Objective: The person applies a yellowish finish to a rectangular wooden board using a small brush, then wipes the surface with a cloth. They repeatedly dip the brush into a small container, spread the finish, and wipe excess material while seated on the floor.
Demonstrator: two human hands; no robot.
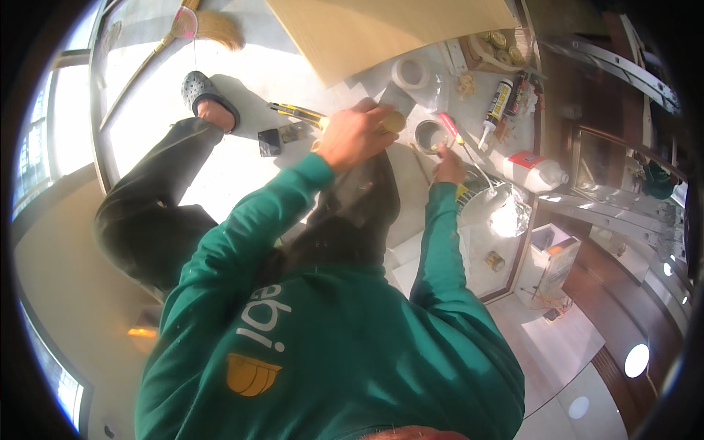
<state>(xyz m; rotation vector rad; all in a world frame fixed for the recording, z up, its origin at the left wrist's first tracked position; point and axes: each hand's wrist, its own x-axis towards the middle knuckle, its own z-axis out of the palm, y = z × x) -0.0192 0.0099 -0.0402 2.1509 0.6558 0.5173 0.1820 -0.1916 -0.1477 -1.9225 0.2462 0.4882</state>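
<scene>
My left hand is closed around a grey, flat-sided object with a round yellowish end; its exact kind is unclear. Just to the right, on the floor, stands an open round can with a dark inside. My right hand is at the can's near right rim, fingers curled, one fingertip up by the edge. What those fingers grip is hidden. A red-handled tool with a thin shaft lies between the can and a caulk tube. Left of my left hand lies a yellow utility knife.
A white roll and a box of gold-topped cans stand beyond, beside a wooden panel. At right are a white bottle, crumpled foil and a carton. A broom lies far left.
</scene>
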